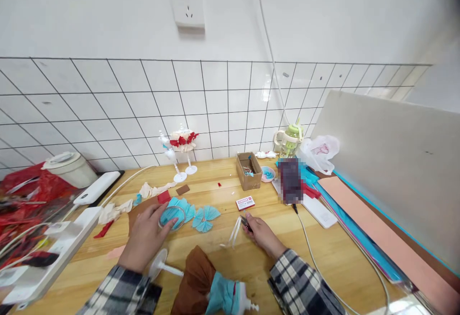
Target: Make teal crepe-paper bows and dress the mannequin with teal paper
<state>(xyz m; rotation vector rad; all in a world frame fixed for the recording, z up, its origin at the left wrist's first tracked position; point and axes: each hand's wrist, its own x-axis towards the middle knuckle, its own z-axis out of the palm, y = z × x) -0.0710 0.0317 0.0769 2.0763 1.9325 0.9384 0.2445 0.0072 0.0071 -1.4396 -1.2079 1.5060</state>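
Note:
My left hand (151, 231) curls round a thin round ring (184, 215), which looks like a coil or a roll of clear tape, above pleated light-blue paper pieces (181, 205). Beside it lies a blue fan-shaped paper flower (204, 219). My right hand (264, 232) is closed on a small dark tool (246, 223), mostly covered by the fingers. Thin white strips (235, 231) lie right by its tip. In front of me a small dress form (170, 269) lies on its side, wearing a brown skirt (196, 281) and a blue top (221, 293).
Two small dress forms (190, 169) stand near the tiled wall. A cardboard box (248, 171), a staple-sized small box (245, 203) and a phone (291, 180) with a cable are ahead. Coloured paper sheets (377, 219) fill the right side; a power strip (68, 252) lies left.

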